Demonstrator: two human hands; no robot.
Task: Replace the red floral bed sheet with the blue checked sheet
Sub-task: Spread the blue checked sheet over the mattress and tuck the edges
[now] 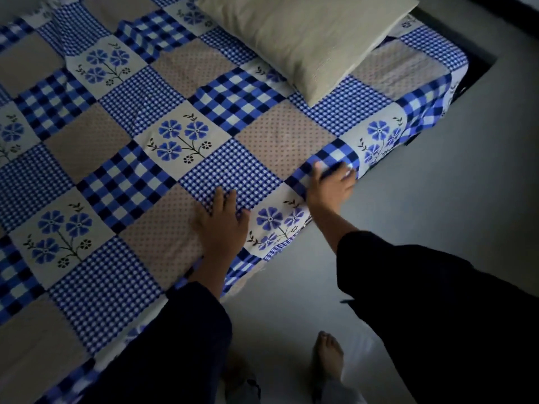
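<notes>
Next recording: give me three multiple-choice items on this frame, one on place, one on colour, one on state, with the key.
1. The pillow lies: A on the floor; B on the blue checked sheet; C under a hand.
2. The pillow is: A red; B black; C beige.
3. The left hand is: A flat on the sheet; B lifting the pillow; C raised in the air.
Key: B, it rests on the spread sheet; C, its plain cover is beige; A, straight fingers press the cloth.
</notes>
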